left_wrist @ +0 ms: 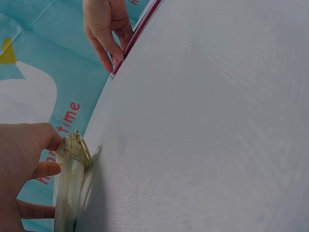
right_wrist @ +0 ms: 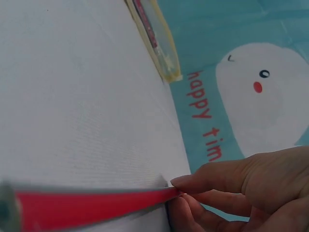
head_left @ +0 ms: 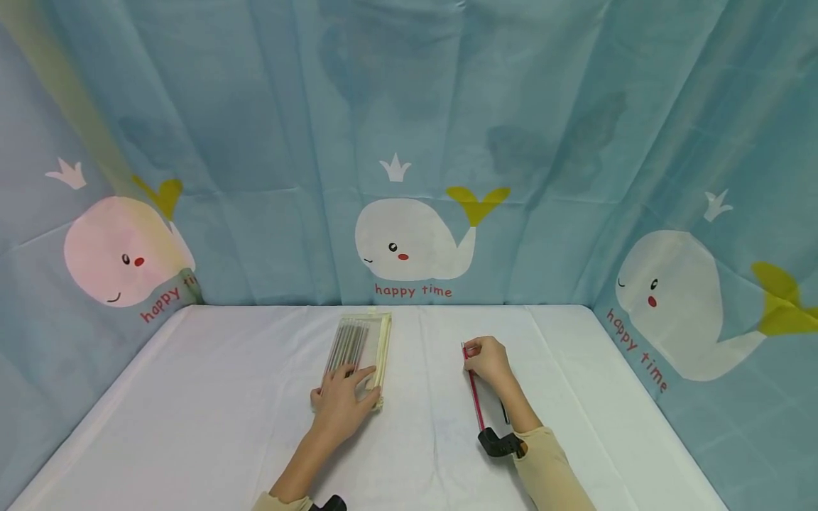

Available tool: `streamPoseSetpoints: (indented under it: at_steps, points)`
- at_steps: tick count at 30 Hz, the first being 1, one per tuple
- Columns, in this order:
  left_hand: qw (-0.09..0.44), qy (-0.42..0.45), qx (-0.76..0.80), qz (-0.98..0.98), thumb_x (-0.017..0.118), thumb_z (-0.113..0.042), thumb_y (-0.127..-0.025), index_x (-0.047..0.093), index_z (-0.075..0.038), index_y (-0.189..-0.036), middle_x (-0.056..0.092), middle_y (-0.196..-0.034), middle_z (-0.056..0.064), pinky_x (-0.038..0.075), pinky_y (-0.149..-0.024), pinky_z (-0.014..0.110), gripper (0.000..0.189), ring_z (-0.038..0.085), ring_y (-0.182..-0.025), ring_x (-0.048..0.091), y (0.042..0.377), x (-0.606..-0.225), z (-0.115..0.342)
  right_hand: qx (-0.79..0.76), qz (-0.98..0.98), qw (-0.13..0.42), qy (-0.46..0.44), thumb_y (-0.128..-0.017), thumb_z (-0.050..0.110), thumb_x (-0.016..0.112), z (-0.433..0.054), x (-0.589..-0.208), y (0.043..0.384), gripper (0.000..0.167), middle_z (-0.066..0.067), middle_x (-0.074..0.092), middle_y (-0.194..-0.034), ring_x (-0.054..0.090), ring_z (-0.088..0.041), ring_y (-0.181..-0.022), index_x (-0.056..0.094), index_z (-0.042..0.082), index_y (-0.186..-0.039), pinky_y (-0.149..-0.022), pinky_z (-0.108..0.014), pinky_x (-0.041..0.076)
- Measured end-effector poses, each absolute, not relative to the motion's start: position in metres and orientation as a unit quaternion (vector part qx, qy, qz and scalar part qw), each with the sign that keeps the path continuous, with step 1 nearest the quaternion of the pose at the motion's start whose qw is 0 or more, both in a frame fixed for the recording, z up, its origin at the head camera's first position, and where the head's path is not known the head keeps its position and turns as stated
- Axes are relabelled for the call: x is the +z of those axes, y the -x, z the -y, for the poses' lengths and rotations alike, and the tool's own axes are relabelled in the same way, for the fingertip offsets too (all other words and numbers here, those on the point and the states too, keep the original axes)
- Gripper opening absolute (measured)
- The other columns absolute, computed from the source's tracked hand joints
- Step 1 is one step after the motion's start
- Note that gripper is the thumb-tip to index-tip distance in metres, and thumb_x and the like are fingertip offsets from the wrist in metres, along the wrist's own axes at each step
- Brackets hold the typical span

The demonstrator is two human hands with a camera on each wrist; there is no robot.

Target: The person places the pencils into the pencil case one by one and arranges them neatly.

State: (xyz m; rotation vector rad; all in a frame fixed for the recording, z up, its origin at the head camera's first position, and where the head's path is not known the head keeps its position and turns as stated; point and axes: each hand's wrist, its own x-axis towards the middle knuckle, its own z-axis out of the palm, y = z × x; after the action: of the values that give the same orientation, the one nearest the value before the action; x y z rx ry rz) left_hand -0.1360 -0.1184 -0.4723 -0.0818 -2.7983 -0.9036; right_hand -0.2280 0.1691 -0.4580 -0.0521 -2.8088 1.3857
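A see-through zip pouch [head_left: 384,348] with pale yellow trim lies on the white table, left of centre. Several slim pens [head_left: 348,344] show side by side inside it. My left hand [head_left: 341,404] rests on the pouch's near end, fingers spread; the left wrist view has its fingertips against the zipped edge. To the right, thumb and fingers of my right hand [head_left: 488,360] pinch the far end of a long, slim red pen [head_left: 476,404]. The pen points back toward my right wrist. A thin dark stick [head_left: 505,412] shows partly beside that forearm, the rest hidden behind it.
A white cloth [head_left: 434,454] covers the table. Blue curtains [head_left: 409,106] with printed whales stand at the back and both sides. Black wrist mounts [head_left: 498,443] sit at the sleeve cuffs, the right one close to the red pen's near end.
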Motion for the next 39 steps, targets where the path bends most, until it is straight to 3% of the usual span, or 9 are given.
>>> streamPoseSetpoints:
  at_steps: [12, 21, 39]
  points:
    - [0.097, 0.027, -0.301, 0.948, 0.071, -0.035, -0.097, 0.074, -0.017, -0.135, 0.058, -0.143, 0.026, 0.034, -0.091, 0.08, 0.041, 0.054, -0.132, 0.047, 0.1353, -0.4716, 0.1196, 0.463, 0.886, -0.012, 0.034, -0.082, -0.005, 0.072, -0.168, -0.4544, 0.2277, 0.032, -0.018, 0.073, -0.094, 0.065, -0.016, -0.069, 0.073, -0.014, -0.113, -0.059, -0.026, 0.055]
    - [0.098, 0.028, -0.303, 0.948, 0.072, -0.034, -0.097, 0.073, -0.017, -0.135, 0.058, -0.143, 0.025, 0.034, -0.092, 0.081, 0.041, 0.054, -0.133, 0.046, 0.1362, -0.4719, 0.1201, 0.501, 0.862, -0.043, 0.069, -0.087, -0.001, 0.071, -0.1646, -0.4509, 0.2257, 0.036, -0.026, 0.067, -0.109, 0.067, -0.02, -0.075, 0.068, -0.014, -0.121, -0.062, -0.029, 0.061]
    - [0.102, 0.033, -0.302, 0.947, 0.072, -0.035, -0.097, 0.074, -0.017, -0.134, 0.059, -0.142, 0.026, 0.035, -0.091, 0.079, 0.041, 0.054, -0.131, 0.048, 0.1354, -0.4721, 0.119, 0.57, 0.816, -0.071, 0.068, -0.091, -0.002, 0.066, -0.1656, -0.4543, 0.2261, 0.041, -0.015, 0.065, -0.097, 0.063, -0.013, -0.067, 0.064, -0.013, -0.13, -0.06, -0.025, 0.057]
